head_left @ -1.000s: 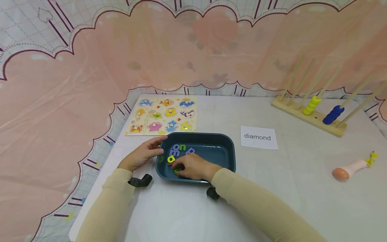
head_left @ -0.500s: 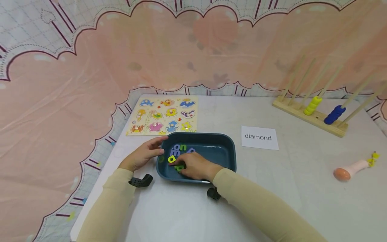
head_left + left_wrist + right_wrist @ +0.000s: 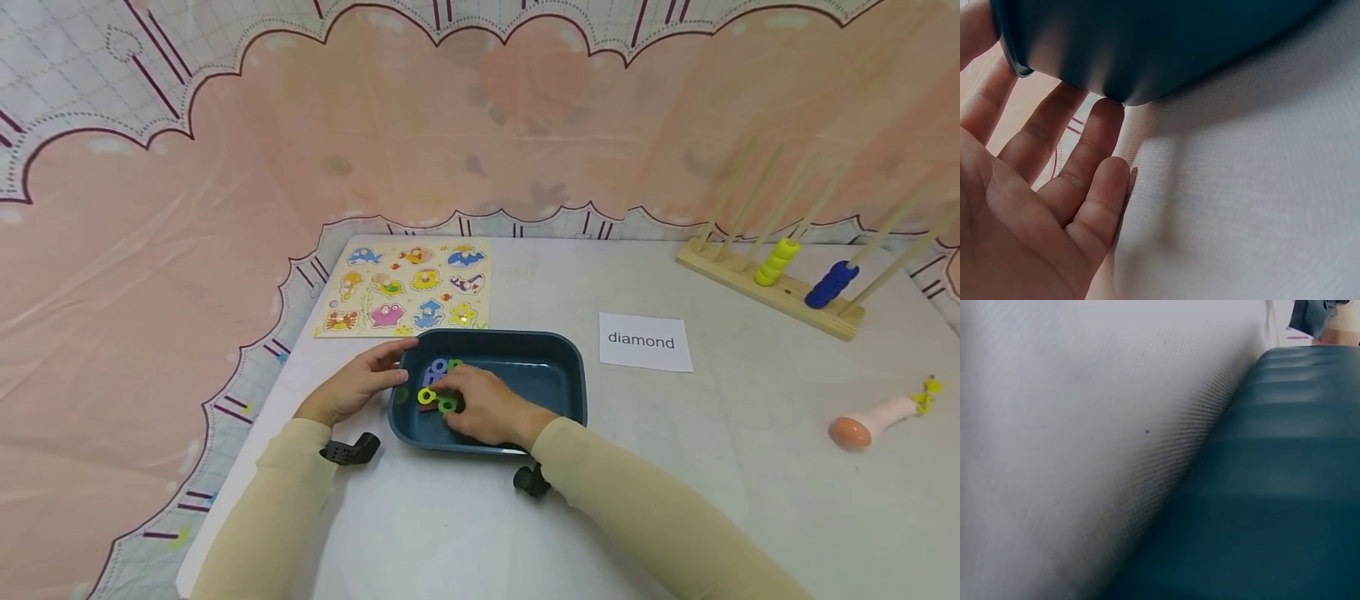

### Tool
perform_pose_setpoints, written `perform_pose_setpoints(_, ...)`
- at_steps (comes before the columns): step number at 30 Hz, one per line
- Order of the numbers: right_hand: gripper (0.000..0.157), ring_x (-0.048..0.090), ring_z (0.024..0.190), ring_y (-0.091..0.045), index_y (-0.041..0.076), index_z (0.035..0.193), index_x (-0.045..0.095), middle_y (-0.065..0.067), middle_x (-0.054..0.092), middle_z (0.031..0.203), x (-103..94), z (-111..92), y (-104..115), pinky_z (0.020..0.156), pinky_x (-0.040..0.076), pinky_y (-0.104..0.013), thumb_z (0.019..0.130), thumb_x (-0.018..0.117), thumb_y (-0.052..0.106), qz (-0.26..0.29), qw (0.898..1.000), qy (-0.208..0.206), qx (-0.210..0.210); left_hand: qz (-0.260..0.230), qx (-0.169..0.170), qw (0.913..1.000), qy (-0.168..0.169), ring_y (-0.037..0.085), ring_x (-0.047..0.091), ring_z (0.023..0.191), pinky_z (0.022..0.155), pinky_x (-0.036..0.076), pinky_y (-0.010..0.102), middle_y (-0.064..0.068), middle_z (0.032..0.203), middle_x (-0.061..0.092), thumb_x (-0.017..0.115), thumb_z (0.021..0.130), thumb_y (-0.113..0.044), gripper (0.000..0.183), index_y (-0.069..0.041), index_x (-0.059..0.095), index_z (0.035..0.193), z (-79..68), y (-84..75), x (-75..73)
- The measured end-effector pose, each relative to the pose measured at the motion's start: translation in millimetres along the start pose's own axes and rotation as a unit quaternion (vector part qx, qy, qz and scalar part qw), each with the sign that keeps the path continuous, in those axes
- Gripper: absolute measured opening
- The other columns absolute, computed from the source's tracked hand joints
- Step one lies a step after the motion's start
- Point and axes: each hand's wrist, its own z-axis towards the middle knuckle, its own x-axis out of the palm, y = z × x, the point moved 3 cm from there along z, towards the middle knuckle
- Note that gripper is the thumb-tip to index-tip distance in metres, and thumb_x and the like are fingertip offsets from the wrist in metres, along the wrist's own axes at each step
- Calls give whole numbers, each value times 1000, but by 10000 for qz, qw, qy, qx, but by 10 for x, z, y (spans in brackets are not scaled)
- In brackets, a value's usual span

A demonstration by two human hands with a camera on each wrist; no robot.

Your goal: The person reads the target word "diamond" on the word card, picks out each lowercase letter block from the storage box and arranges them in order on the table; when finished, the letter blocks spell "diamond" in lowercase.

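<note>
A dark teal tray (image 3: 540, 379) stands on the table with small coloured letters at its left end. My left hand (image 3: 358, 382) rests against the tray's left end, with fingertips on the outer wall in the left wrist view. Inside the tray, my right hand (image 3: 487, 407) reaches over the letters, thumb and forefinger spread apart. Near its fingertips lie a yellow letter (image 3: 426, 396) and a green letter (image 3: 447, 404). A purple letter o (image 3: 439, 366) sits just behind them. The right hand covers other letters, and the right wrist view shows only the tray's outer wall (image 3: 1272, 487) and the cloth.
Behind the tray lies a sea-animal puzzle board (image 3: 405, 287). A card reading "diamond" (image 3: 646, 342) is to the tray's right. Farther right stand a wooden abacus (image 3: 772, 287) with yellow and blue beads, and a pale pink toy with an orange end (image 3: 870, 423).
My right hand has shifted slightly away from me within the tray, its forefinger now over the purple letters. The green letter near its thumb has moved the same way. My left hand stays put.
</note>
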Motion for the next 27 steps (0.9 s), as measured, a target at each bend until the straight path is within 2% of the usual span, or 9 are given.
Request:
perform_pose_setpoints(5, 45, 52, 124, -22, 12, 140, 59, -4, 58, 136, -14, -11, -8, 108, 42, -41, 95, 66, 18, 199, 9996, 58, 200, 39, -31, 10000, 0, 47, 14, 147, 114, 12, 67, 24, 160, 25, 57, 102, -14, 57, -3, 35, 154, 15, 6, -8)
perform_pose_setpoints(9, 43, 55, 104, -17, 12, 138, 61, -1, 62, 122, -36, -41, 16, 91, 51, -31, 96, 68, 21, 381, 9990, -82, 239, 97, -84, 9999, -1, 47, 14, 147, 114, 12, 68, 23, 160, 25, 57, 102, -15, 57, -5, 35, 154, 13, 17, -13)
perform_pose_setpoints(11, 43, 55, 95, -16, 11, 137, 62, -1, 62, 115, -55, -63, 36, 82, 51, -27, 96, 69, 22, 375, 9990, -191, 134, 99, -85, 9999, 0, 47, 14, 147, 114, 12, 68, 23, 160, 25, 56, 103, -15, 57, -5, 35, 154, 11, 20, -15)
perform_pose_setpoints(14, 43, 54, 90, -13, 10, 134, 63, 0, 63, 111, -96, -102, 60, 76, 50, -22, 94, 72, 25, 229, 9991, -359, -78, 83, -64, 9999, 4, 47, 14, 147, 113, 12, 68, 23, 160, 25, 56, 103, -15, 56, -5, 35, 154, 10, 21, -12)
perform_pose_setpoints(19, 43, 55, 87, -12, 7, 130, 66, -1, 65, 110, -175, -173, 69, 73, 51, -22, 92, 75, 26, 125, 9978, -572, -323, 57, -29, 10000, -17, 46, 15, 147, 114, 12, 68, 21, 161, 26, 57, 102, -16, 57, -6, 36, 154, 16, 12, -2)
perform_pose_setpoints(27, 41, 57, 90, -14, 7, 125, 68, 0, 64, 111, -281, -268, 55, 75, 52, -22, 91, 76, 28, 148, 9966, -746, -322, 63, -65, 10000, -33, 47, 14, 147, 114, 13, 67, 22, 160, 26, 56, 102, -14, 57, -5, 36, 154, 6, 9, 2)
